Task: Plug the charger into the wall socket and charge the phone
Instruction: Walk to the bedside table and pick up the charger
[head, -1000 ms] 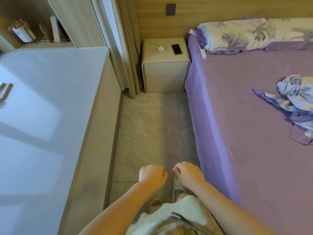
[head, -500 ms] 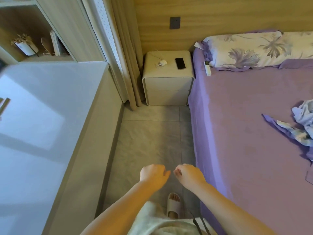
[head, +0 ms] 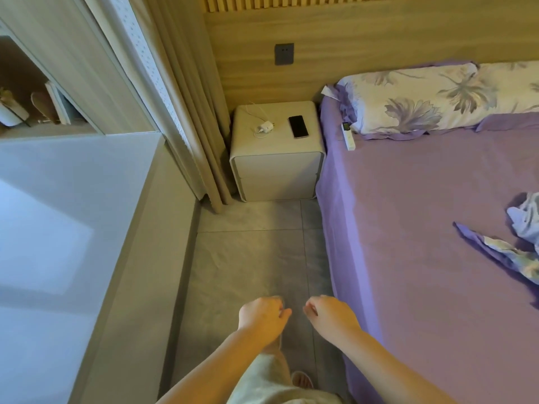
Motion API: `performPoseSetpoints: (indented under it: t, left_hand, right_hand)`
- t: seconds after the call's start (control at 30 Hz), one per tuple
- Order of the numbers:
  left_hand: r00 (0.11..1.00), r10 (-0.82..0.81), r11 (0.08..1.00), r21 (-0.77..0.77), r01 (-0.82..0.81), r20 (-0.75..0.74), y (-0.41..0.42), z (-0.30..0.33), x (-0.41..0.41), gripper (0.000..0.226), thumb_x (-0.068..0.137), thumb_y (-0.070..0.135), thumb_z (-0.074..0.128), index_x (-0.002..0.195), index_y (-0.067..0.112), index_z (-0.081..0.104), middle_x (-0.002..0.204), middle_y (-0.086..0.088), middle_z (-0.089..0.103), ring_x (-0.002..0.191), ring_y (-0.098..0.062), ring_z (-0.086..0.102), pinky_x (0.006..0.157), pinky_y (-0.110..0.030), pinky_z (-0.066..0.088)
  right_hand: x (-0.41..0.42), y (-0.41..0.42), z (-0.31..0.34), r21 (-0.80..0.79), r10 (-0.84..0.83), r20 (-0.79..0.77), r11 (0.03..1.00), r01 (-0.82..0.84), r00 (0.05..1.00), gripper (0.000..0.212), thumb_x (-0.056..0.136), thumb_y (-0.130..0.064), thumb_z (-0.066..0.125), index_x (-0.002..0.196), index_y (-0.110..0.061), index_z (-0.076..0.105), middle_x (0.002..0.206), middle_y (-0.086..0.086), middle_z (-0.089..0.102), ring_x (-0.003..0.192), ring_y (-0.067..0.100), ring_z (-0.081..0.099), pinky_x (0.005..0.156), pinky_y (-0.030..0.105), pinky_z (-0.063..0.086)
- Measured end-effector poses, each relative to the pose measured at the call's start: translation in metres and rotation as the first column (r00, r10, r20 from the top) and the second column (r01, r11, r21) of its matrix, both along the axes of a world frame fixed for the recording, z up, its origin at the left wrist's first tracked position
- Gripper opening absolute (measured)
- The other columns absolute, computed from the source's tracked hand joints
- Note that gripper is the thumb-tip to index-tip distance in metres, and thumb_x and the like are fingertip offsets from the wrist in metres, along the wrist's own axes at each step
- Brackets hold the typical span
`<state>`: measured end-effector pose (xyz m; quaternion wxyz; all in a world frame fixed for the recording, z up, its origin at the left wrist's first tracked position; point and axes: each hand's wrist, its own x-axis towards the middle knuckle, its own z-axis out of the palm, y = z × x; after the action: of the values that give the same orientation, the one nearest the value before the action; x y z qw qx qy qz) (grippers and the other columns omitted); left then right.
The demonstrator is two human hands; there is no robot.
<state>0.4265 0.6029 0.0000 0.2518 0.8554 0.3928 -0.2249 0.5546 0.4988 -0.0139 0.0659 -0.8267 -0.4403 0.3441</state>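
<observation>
A white charger [head: 266, 126] with its coiled white cable lies on the white bedside table [head: 277, 164], left of a black phone [head: 298, 126] lying flat. A grey wall socket [head: 283, 54] sits on the wooden panel above the table, with nothing plugged in. My left hand [head: 262, 316] and my right hand [head: 331, 314] hang low over the floor, far in front of the table, fingers curled loosely and holding nothing.
A bed with a purple sheet [head: 423, 243] fills the right side, with a floral pillow [head: 423, 100], a white remote [head: 348, 137] and crumpled cloth [head: 519, 240]. A grey counter [head: 58, 228] runs along the left; beige curtains [head: 192, 112] hang beside the bedside table. Grey floor tiles [head: 250, 252] lie between.
The view has moved forward towards the bedside table, which now looks larger and lower in the frame. Both hands stay curled and have drifted slightly apart.
</observation>
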Motion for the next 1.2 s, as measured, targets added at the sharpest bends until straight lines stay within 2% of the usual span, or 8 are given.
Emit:
performPoseSetpoints:
  t: [0.13,0.37,0.63,0.73,0.87,0.97,1.03,1.2]
  left_hand:
    - [1.000,-0.020,1.000,-0.008,0.020,0.001,0.048,-0.006,0.029,0.041,0.093,0.050,0.037,0.093,0.020,0.066,0.096,-0.002,0.070,0.088,-0.023,0.065,0.076,-0.033,0.054]
    - [0.999,-0.052,0.998,-0.040,0.051,-0.011,0.133,-0.012,0.077,0.037,0.093,0.042,0.038,0.095,0.018,0.066,0.098,-0.004,0.070,0.089,-0.024,0.065,0.081,-0.035,0.056]
    - [0.995,-0.077,0.996,-0.054,0.073,-0.070,0.195,-0.008,0.117,0.036,0.094,0.040,0.037,0.091,0.016,0.064,0.098,-0.006,0.070,0.089,-0.026,0.065,0.077,-0.034,0.052]
    - [0.996,-0.046,0.997,-0.063,0.042,-0.073,0.218,-0.008,0.140,0.038,0.094,0.042,0.038,0.092,0.016,0.065,0.099,-0.006,0.070,0.090,-0.026,0.065,0.080,-0.035,0.055]
    - [0.996,-0.001,0.997,-0.080,-0.006,-0.084,0.246,-0.006,0.178,0.040,0.095,0.039,0.037,0.091,0.010,0.064,0.100,-0.010,0.070,0.094,-0.030,0.065,0.081,-0.034,0.051]
    - [0.992,-0.022,0.999,-0.043,0.017,-0.121,0.268,-0.003,0.217,0.039,0.095,0.038,0.035,0.094,0.012,0.064,0.103,-0.008,0.070,0.096,-0.029,0.065,0.076,-0.031,0.049]
    - [0.992,-0.024,0.999,-0.031,0.020,-0.125,0.283,0.001,0.244,0.039,0.095,0.038,0.034,0.094,0.012,0.064,0.103,-0.008,0.070,0.095,-0.028,0.065,0.074,-0.031,0.048]
    - [0.994,0.009,1.000,-0.014,-0.011,-0.106,0.319,0.006,0.290,0.040,0.095,0.043,0.033,0.089,0.016,0.062,0.098,-0.006,0.069,0.091,-0.027,0.064,0.070,-0.032,0.046]
  right_hand:
    - [0.024,0.047,0.001,0.001,-0.026,0.015,1.000,0.026,1.000,0.029,0.095,-0.033,0.040,0.104,-0.019,0.063,0.107,0.005,0.066,0.099,0.027,0.062,0.075,0.031,0.040]
    - [0.062,0.126,0.001,0.000,-0.045,0.030,0.999,0.045,0.999,0.031,0.096,-0.034,0.041,0.109,-0.016,0.062,0.110,0.005,0.067,0.100,0.027,0.062,0.080,0.031,0.043]
    - [0.106,0.193,0.004,-0.010,-0.057,0.027,0.998,0.058,0.998,0.030,0.096,-0.031,0.041,0.113,-0.017,0.061,0.113,0.003,0.066,0.103,0.024,0.062,0.078,0.031,0.041]
    - [0.133,0.216,-0.002,-0.011,-0.013,0.029,1.000,0.013,0.999,0.029,0.096,-0.031,0.041,0.109,-0.015,0.061,0.108,0.006,0.066,0.099,0.025,0.061,0.070,0.029,0.035]
    - [0.180,0.246,-0.006,-0.054,0.036,0.014,0.998,-0.035,0.999,0.028,0.095,-0.029,0.040,0.107,-0.014,0.061,0.101,0.005,0.063,0.101,0.028,0.061,0.075,0.030,0.035]
    - [0.220,0.270,-0.008,-0.076,0.056,0.022,0.996,-0.054,0.998,0.031,0.096,-0.032,0.038,0.108,-0.016,0.062,0.108,0.004,0.065,0.100,0.027,0.061,0.074,0.030,0.038]
    - [0.247,0.289,-0.011,-0.088,0.069,0.034,0.994,-0.066,0.997,0.032,0.096,-0.033,0.037,0.107,-0.015,0.062,0.110,0.005,0.065,0.101,0.027,0.061,0.079,0.031,0.042]
    - [0.299,0.341,-0.013,-0.094,0.124,0.047,0.988,-0.120,0.991,0.032,0.096,-0.034,0.036,0.103,-0.016,0.062,0.109,0.005,0.066,0.101,0.028,0.060,0.081,0.034,0.046]
